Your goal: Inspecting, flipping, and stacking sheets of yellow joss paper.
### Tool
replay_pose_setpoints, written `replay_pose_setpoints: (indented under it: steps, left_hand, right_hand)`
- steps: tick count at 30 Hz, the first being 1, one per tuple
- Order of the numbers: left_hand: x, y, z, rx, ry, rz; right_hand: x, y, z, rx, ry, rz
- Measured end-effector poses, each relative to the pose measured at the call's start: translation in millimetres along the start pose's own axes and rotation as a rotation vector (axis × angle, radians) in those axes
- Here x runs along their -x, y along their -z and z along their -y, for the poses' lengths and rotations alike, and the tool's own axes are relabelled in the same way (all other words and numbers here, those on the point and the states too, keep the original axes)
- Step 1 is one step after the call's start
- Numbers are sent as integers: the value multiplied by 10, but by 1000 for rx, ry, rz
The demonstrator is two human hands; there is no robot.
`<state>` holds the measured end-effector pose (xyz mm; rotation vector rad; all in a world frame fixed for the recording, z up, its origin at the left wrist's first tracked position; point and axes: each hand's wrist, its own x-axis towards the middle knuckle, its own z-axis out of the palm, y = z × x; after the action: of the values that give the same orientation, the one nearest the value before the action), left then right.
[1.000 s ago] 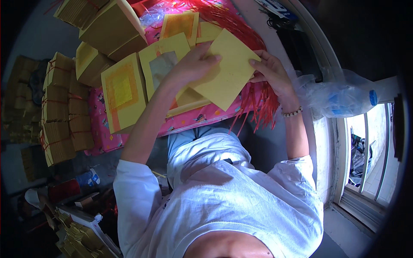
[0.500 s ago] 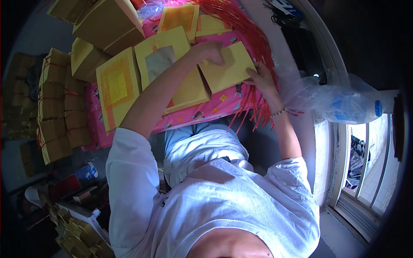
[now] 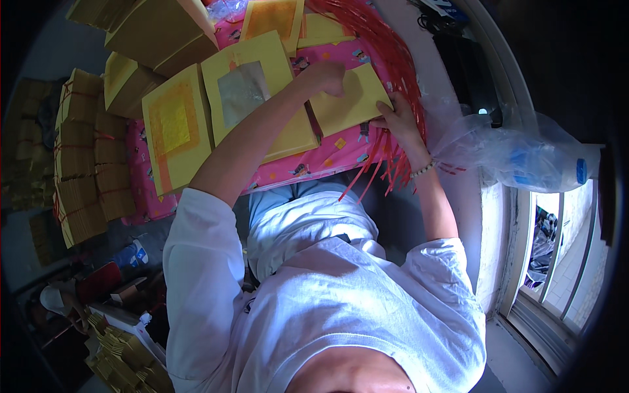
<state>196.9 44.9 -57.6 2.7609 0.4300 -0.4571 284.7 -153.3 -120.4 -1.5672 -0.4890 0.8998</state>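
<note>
A sheet or thin stack of plain yellow paper (image 3: 354, 98) lies at a slant on the pink patterned cloth. My left hand (image 3: 326, 77) reaches across to its left upper part, closed like a fist and resting on it; whatever the curled fingers may hold is hidden. At the paper's right edge, my right hand (image 3: 401, 121) pinches it, thumb on top and fingers mostly beneath. Left of this paper lies a yellow paper stack with a silver square (image 3: 242, 92), partly covered by my left forearm. Farther left sits another stack with a gold square (image 3: 172, 128).
Red plastic strips (image 3: 393, 59) hang along the cloth's right side. Tied paper bundles (image 3: 82, 157) and taller paper stacks (image 3: 160, 36) stand at left. More orange-marked paper (image 3: 272, 23) lies at the far side. A clear plastic bag (image 3: 524, 157) is beside the barred window (image 3: 557, 242).
The view has shifted slightly. My left fist stays on the yellow paper, and my right hand keeps its hold on the edge with hardly any movement.
</note>
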Motion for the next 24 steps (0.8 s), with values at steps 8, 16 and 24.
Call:
replay_pose_setpoints:
  steps: [8,16,24]
  left_hand:
    - [-77,-74,21,7,39,70]
    - [-108,-220,44,15,57,-33]
    - [176,-1,-234,-142,99,-175]
  right_hand:
    - [-38,152,-30,611,395,-193]
    - [67,91,171,687,286,-212]
    - [87,74,206,898,544,-336]
